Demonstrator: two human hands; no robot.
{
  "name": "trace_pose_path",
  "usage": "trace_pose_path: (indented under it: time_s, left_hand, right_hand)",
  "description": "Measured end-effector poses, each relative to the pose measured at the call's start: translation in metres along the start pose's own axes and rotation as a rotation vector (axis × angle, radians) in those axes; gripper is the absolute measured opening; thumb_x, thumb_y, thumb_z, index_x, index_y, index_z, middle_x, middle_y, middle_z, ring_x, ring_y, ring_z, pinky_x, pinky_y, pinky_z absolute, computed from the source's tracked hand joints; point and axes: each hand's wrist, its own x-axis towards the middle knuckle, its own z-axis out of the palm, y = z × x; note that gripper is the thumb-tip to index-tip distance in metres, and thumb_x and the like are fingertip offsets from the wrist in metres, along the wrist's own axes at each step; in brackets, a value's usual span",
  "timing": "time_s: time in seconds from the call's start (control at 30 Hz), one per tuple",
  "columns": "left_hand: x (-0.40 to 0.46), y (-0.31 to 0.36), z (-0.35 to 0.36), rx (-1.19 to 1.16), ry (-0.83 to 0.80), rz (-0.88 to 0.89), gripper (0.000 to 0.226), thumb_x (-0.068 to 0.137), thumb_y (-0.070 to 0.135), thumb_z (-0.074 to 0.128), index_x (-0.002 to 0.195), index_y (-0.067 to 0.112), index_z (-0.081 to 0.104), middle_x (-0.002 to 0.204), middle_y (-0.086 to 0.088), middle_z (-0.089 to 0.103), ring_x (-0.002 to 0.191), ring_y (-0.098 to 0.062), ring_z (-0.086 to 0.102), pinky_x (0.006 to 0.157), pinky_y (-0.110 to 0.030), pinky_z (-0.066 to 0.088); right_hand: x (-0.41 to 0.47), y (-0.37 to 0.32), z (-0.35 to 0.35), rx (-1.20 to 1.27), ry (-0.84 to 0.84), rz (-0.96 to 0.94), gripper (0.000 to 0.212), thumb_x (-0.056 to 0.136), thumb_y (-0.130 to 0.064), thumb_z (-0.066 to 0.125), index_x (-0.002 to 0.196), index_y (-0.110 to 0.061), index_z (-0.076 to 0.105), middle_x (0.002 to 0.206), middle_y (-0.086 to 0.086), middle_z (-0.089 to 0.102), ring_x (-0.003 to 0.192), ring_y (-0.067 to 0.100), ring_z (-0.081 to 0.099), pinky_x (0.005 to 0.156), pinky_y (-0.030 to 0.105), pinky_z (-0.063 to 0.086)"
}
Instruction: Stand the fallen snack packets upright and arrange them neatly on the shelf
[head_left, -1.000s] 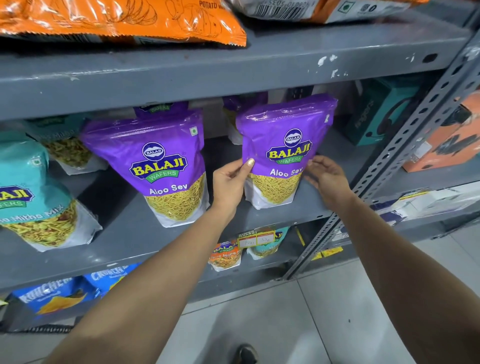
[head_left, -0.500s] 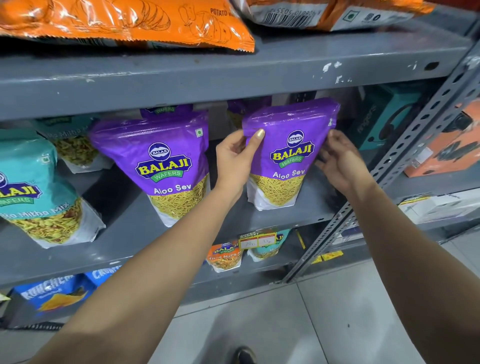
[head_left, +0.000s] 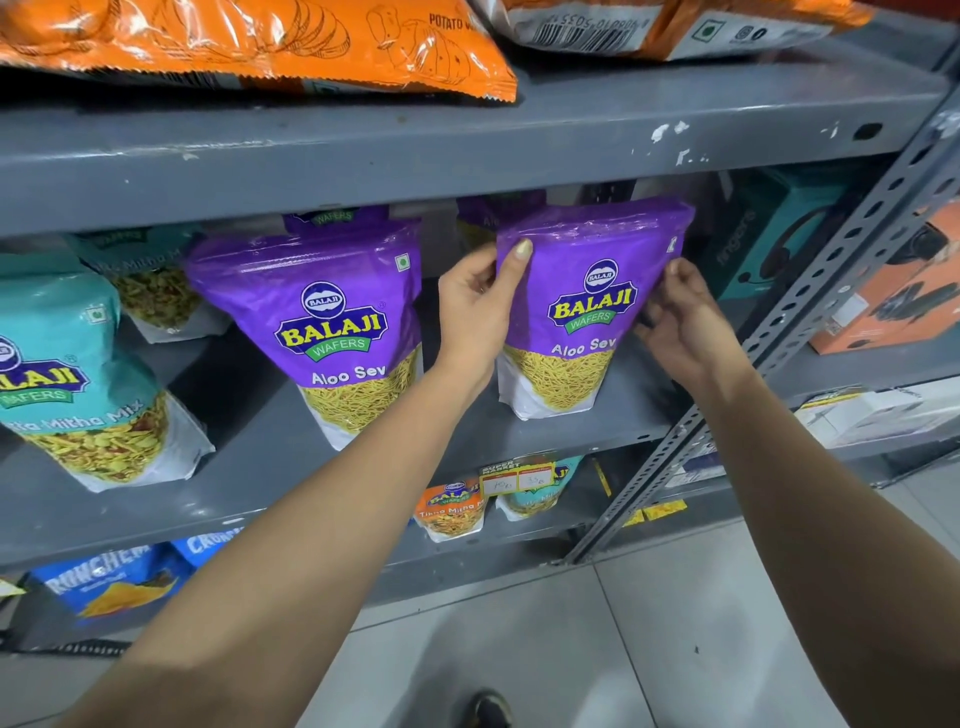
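Hands both on one purple Aloo Sev packet (head_left: 582, 312): your left hand (head_left: 475, 317) pinches its left edge, thumb across the front; your right hand (head_left: 680, 317) clasps the right edge. Packet stands upright on the middle shelf (head_left: 571, 441), right of a second purple packet (head_left: 332, 332).

Both hands, left (head_left: 475, 317) and right (head_left: 685, 322), grip an upright purple Aloo Sev packet (head_left: 582, 312) on the grey shelf (head_left: 519, 436).
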Motion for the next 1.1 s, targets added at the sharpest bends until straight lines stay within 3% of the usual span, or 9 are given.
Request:
trace_pose_path:
  time_s: [0.1, 0.23, 0.3, 0.37, 0.47, 0.7, 1.0, 1.1]
  left_hand:
    - [-0.006, -0.006, -0.006, 0.048, -0.048, -0.049, 0.021, 0.090, 0.008, 0.066, 0.110, 0.002, 0.064, 0.088, 0.011, 0.074, 0.080, 0.003, 0.068, 0.072, -0.014, 0.053]
    - [-0.023, -0.062, -0.040, 0.329, -0.199, -0.277, 0.085, 0.067, 0.032, 0.088, 0.139, 0.022, 0.043, 0.133, 0.003, 0.062, 0.120, -0.007, 0.060, 0.101, -0.031, 0.051]
    - [-0.036, -0.092, -0.054, 0.463, -0.236, -0.360, 0.099, 0.055, 0.048, 0.090, 0.138, 0.030, 0.041, 0.137, 0.004, 0.059, 0.126, -0.011, 0.056, 0.108, -0.042, 0.046]
    - [-0.046, -0.106, -0.058, 0.520, -0.272, -0.424, 0.096, 0.056, 0.045, 0.090, 0.136, 0.024, 0.043, 0.137, 0.002, 0.059, 0.123, -0.014, 0.058, 0.106, -0.043, 0.048]
    - [-0.051, -0.110, -0.050, 0.590, -0.287, -0.426, 0.077, 0.070, 0.028, 0.087, 0.132, 0.017, 0.044, 0.135, -0.003, 0.061, 0.117, -0.018, 0.060, 0.096, -0.033, 0.051]
    - [-0.045, -0.113, -0.038, 0.656, -0.217, -0.360, 0.063, 0.077, 0.023, 0.081, 0.128, 0.012, 0.045, 0.134, -0.007, 0.060, 0.119, -0.023, 0.059, 0.089, -0.028, 0.047]
    - [-0.046, -0.116, -0.040, 0.653, -0.240, -0.403, 0.069, 0.077, 0.027, 0.081, 0.132, 0.016, 0.042, 0.138, -0.005, 0.057, 0.123, -0.024, 0.057, 0.092, -0.029, 0.048]
    - [-0.045, -0.113, -0.049, 0.619, -0.256, -0.405, 0.099, 0.065, 0.037, 0.087, 0.144, 0.020, 0.030, 0.145, -0.003, 0.051, 0.130, -0.023, 0.052, 0.104, -0.041, 0.049]
  right_hand:
    - [-0.004, 0.003, -0.010, -0.082, -0.059, 0.044, 0.027, 0.092, -0.017, 0.056, 0.114, -0.031, 0.061, 0.108, -0.007, 0.069, 0.106, 0.017, 0.061, 0.094, 0.040, 0.047]
    - [-0.014, 0.028, -0.034, -0.269, -0.055, 0.181, 0.063, 0.084, 0.011, 0.055, 0.138, -0.020, 0.046, 0.122, 0.004, 0.065, 0.112, 0.018, 0.061, 0.086, 0.028, 0.052]
    - [-0.021, 0.045, -0.041, -0.442, -0.064, 0.277, 0.080, 0.070, -0.001, 0.078, 0.139, -0.022, 0.045, 0.133, 0.009, 0.061, 0.124, 0.026, 0.057, 0.101, 0.040, 0.049]
    - [-0.023, 0.063, -0.044, -0.634, -0.093, 0.328, 0.096, 0.052, -0.018, 0.092, 0.137, -0.023, 0.046, 0.133, 0.010, 0.061, 0.126, 0.027, 0.056, 0.109, 0.050, 0.041]
    - [-0.026, 0.078, -0.036, -0.803, -0.058, 0.286, 0.081, 0.060, -0.012, 0.087, 0.131, -0.016, 0.048, 0.123, 0.012, 0.067, 0.117, 0.028, 0.062, 0.107, 0.051, 0.044]
    - [-0.026, 0.080, -0.029, -0.868, -0.012, 0.210, 0.070, 0.070, -0.006, 0.083, 0.130, -0.014, 0.048, 0.118, 0.012, 0.069, 0.112, 0.028, 0.064, 0.103, 0.049, 0.048]
    - [-0.032, 0.079, -0.028, -0.800, 0.006, 0.239, 0.068, 0.075, -0.003, 0.079, 0.132, -0.009, 0.043, 0.119, 0.016, 0.068, 0.110, 0.028, 0.066, 0.099, 0.042, 0.050]
    - [-0.033, 0.081, -0.024, -0.762, -0.007, 0.259, 0.083, 0.075, 0.001, 0.077, 0.142, -0.012, 0.030, 0.120, 0.018, 0.067, 0.111, 0.028, 0.066, 0.102, 0.044, 0.048]
